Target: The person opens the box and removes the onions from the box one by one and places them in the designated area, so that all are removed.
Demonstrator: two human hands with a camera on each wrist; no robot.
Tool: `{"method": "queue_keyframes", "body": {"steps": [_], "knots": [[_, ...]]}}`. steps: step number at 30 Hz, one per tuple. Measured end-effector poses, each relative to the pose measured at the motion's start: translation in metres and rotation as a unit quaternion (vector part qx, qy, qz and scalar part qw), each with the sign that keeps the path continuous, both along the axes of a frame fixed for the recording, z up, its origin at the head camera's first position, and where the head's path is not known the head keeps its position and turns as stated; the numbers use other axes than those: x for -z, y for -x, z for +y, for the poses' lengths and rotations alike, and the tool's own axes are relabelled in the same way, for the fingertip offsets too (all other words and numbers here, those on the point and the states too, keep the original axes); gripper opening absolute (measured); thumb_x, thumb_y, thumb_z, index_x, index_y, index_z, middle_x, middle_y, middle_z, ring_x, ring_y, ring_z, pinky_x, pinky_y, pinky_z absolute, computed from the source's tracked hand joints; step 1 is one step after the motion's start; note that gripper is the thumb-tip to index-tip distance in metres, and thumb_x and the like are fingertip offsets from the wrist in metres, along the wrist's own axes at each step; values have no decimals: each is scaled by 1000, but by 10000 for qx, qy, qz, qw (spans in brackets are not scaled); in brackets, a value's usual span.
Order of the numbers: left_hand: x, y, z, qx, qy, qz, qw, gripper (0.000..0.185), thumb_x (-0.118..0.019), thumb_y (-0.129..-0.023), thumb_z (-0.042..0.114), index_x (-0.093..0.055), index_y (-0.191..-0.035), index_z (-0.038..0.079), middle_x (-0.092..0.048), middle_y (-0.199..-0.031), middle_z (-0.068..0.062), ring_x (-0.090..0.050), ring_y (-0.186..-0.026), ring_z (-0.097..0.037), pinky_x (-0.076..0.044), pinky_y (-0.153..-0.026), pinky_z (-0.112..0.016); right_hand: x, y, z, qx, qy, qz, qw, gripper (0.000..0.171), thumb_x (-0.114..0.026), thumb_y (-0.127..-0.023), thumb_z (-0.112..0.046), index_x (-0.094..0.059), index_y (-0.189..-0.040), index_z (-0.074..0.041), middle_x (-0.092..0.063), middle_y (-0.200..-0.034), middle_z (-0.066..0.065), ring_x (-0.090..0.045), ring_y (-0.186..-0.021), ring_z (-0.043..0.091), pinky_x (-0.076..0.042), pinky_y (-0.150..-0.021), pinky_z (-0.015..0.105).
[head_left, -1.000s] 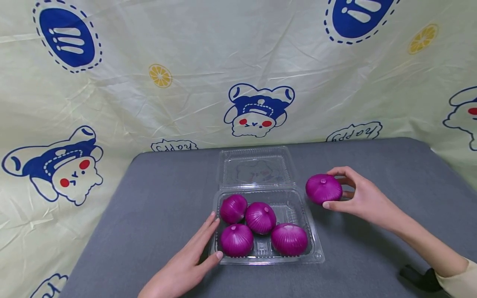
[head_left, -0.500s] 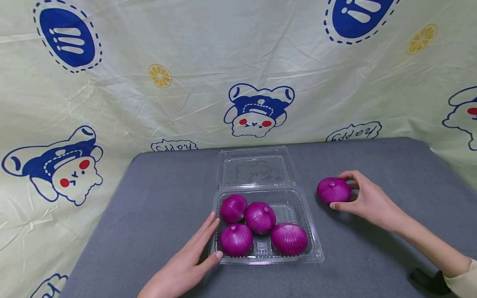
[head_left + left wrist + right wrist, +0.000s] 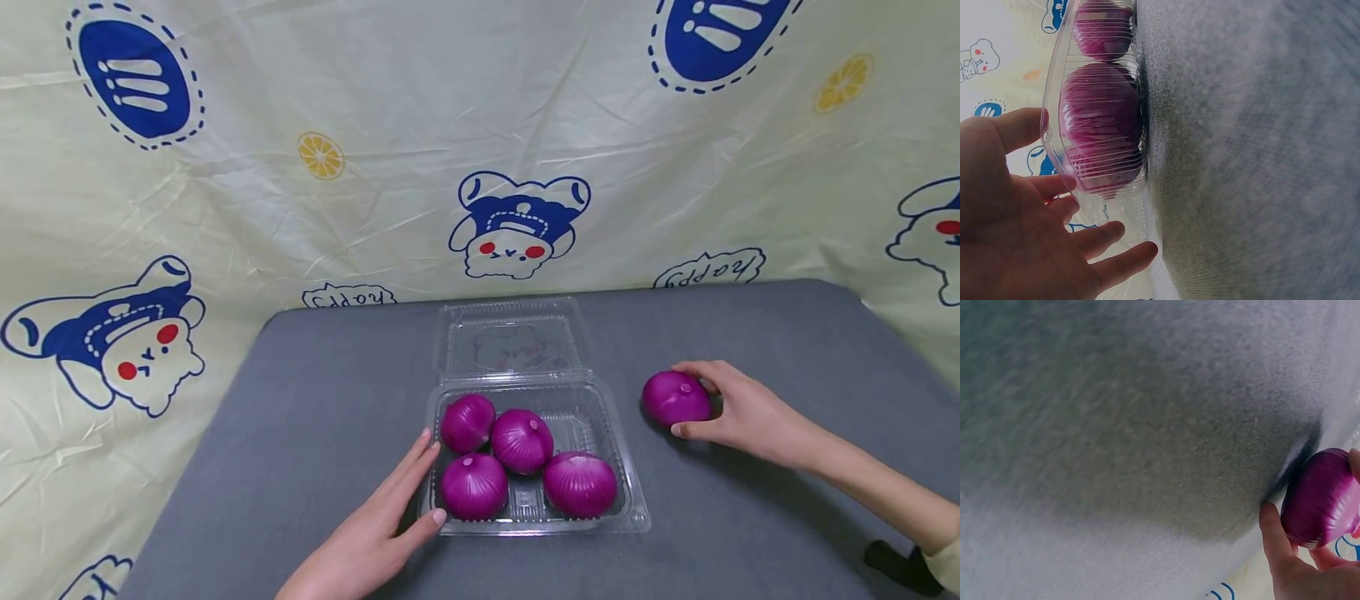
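Right hand grips a round, glossy purple onion, on or just above the grey cloth-covered table, right of the clear plastic hinged box; likely light, firm, slick, best held around its widest girth; left hand, fingers extended, at the box.

Head view: fairly bright, even, mostly sharp. Light looks overhead: small highlights on the boxed onions, thin glints along the clear container, faint sheen on the backdrop creases. Soft shadow on the grey tabletop below the right forearm. The 2 wrist views: dimmer, softer. Left: backdrop washed out, left hand shaded, near cloth blurred. Right: broad dark shadow, smeared weave, moire-like lines low down.
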State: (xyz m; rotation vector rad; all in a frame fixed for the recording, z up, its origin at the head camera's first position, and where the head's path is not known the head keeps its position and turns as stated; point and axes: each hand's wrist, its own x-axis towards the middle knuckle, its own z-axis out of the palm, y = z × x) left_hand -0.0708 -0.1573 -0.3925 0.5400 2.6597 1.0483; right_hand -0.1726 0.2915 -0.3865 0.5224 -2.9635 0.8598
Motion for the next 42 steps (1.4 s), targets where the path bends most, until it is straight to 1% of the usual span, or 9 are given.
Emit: {"method": "queue_keyframes", "body": {"steps": [5, 9, 14, 18, 25, 31, 34, 37, 42], "knots": [[0, 0, 0, -86, -35, -72, 9999, 67, -49, -92, 52, -17, -149, 35, -4, -153, 20, -11, -139, -8, -27, -105, -50, 0, -1, 0, -111, 135, -21, 9998, 74, -80, -70, -43, -48, -128, -10, -52, -112, 9, -51, -92, 25, -49, -64, 27], [0, 1, 0, -119, -58, -117, 9998, 67, -51, -92, 50, -18, -149, 36, -4, -153, 22, -10, -138, -4, -26, -106, -48, 2, -4, 1, -45, 210, -144, 9997, 76, -79, -71, -43, -45, -130, -10, -53, -113, 11, -53, -92, 26, -50, -64, 27], [0, 2, 0, -54, -76, -34, 10000, 68, -50, -92, 50, -18, -149, 33, -4, -153, 21, -11, -138, -5, -26, -106, -48, 5, -7, 3, 35, 261, -304, 9992, 77, -78, -73, -44, -40, -132, -13, -55, -110, 9, -55, -92, 24, -50, -65, 27], [0, 1, 0, -44, -92, 19, 9999, 68, -49, -92, 53, -18, -149, 32, -4, -153, 20, -11, -138, -5, -26, -106, -48, 5, -9, 3, 14, 222, -268, 9994, 80, -77, -73, -44, -39, -134, -11, -56, -112, 9, -55, -96, 24, -50, -67, 28], [1, 3, 1, -39, -90, -116, 9999, 69, -50, -91, 52, -18, -149, 34, -4, -153, 21, -11, -138, -7, -26, -106, -49, 5, -10, 3, 48, 180, -329, 9993, 83, -77, -73, -45, -37, -137, -10, -56, -114, 11, -55, -98, 26, -50, -65, 28], [2, 3, 0, -37, -89, -109, 9999, 69, -50, -91, 52, -18, -149, 33, -4, -153, 21, -12, -139, -7, -26, -106, -49, 6, -11, 3, 42, 202, -334, 9992, 84, -77, -73, -45, -37, -137, -10, -55, -116, 13, -56, -97, 27, -50, -65, 28], [2, 1, 0, -45, -103, -38, 9999, 69, -50, -91, 53, -19, -149, 32, -5, -153, 20, -11, -138, -6, -26, -106, -48, 7, -11, 4, 47, 200, -298, 9993, 84, -77, -73, -45, -37, -137, -10, -53, -120, 14, -56, -100, 30, -51, -67, 30], [2, 0, 0, -45, -107, 59, 9999, 69, -50, -91, 52, -20, -149, 31, -6, -153, 19, -12, -138, -5, -26, -106, -46, 7, -11, 3, 59, 132, -157, 9998, 84, -77, -73, -46, -38, -137, -9, -50, -125, 15, -54, -105, 33, -52, -71, 35], [1, -1, 0, -41, -107, 58, 9999, 68, -50, -92, 50, -20, -149, 31, -6, -154, 19, -12, -138, -5, -26, -106, -46, 5, -14, 0, 29, -25, 334, 9994, 81, -78, -72, -45, -42, -135, -8, -48, -128, 14, -53, -105, 31, -51, -75, 44]]}}
